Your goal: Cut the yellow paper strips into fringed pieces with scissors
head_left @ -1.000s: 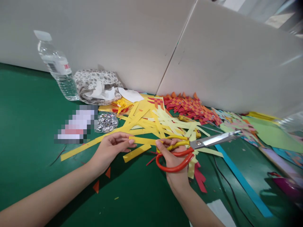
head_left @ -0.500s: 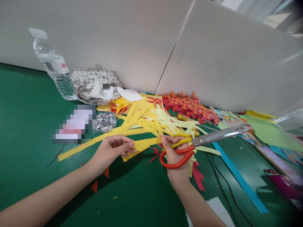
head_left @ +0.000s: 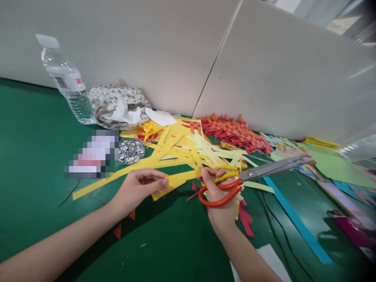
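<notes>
A short yellow paper strip (head_left: 186, 176) is stretched between my two hands. My left hand (head_left: 143, 187) pinches its left end between thumb and fingers. At the other end, the thumb and fingers of my right hand (head_left: 222, 214) press on the strip. That same hand also holds a pair of scissors (head_left: 258, 169) with red and yellow handles, blades pointing right and nearly closed. Just below the held strip lies another yellow piece (head_left: 173, 188), partly hidden by my left fingers. Beyond my hands is a heap of yellow strips (head_left: 170, 147) and pale yellow strips (head_left: 210, 150).
Woven red-and-orange paper pieces (head_left: 235, 131) lie against the grey partition (head_left: 132, 47). At left are a water bottle (head_left: 70, 86), a patterned tissue holder (head_left: 117, 94), a blurred-out phone (head_left: 95, 150) and a bag of googly eyes (head_left: 131, 151). A blue strip (head_left: 299, 221) lies right.
Both hands have shifted slightly, and the strip now tilts up to the right, overlapping the yellow piece below. The scissors have swung their tips a little upward. Little differs over the last half second.
</notes>
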A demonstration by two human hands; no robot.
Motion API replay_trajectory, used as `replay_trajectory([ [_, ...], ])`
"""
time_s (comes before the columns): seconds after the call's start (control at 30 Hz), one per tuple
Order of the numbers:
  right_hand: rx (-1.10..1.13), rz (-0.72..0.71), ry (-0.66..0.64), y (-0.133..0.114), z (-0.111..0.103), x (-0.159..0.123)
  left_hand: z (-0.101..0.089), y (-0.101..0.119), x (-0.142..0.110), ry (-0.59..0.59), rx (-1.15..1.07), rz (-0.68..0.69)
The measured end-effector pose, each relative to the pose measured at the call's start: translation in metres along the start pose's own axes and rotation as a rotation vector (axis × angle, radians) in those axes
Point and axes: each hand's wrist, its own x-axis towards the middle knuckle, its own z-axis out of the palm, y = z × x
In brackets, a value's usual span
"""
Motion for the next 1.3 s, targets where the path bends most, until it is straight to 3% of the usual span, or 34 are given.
replay_trajectory([
  [0.7, 0.040, -0.011, 0.001, 0.0043, -0.0032, 0.0025, 0.0012, 0.0032, 0.0005, 0.046, 0.031, -0.040],
  [0.97, -0.001, -0.119, 0.054, 0.0061, -0.0027, 0.0010, 0.0000, 0.0028, 0.0008, -0.034, 0.051, -0.068],
  [1.17, -0.019, -0.050, 0.050, 0.0014, -0.0021, 0.0014, 0.0001, 0.0019, 0.0014, -0.086, 0.049, -0.068],
  [1.3, 0.085, 0.023, 0.025, 0.0004, 0.0004, 0.0014, 0.0027, 0.0045, -0.0008, -0.031, -0.008, -0.058],
])
